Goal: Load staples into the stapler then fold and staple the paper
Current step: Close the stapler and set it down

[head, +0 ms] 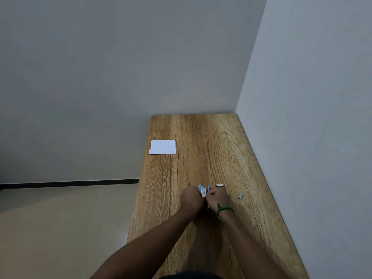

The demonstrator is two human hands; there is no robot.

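Note:
A small blue and silver stapler (203,191) stands open between my two hands in the middle of the wooden table (201,150). My left hand (191,199) grips its left side. My right hand (218,198), with a green band at the wrist, is closed against the stapler's right side; what its fingertips pinch is hidden. A short strip of staples (219,185) lies just beyond my right hand, and another strip (240,196) lies to its right. A folded white paper (163,147) rests at the table's far left edge.
The table runs along a white wall (312,117) on its right, and its far end meets a grey wall. The left edge drops to a beige floor (60,228). Bare wood lies between the paper and my hands.

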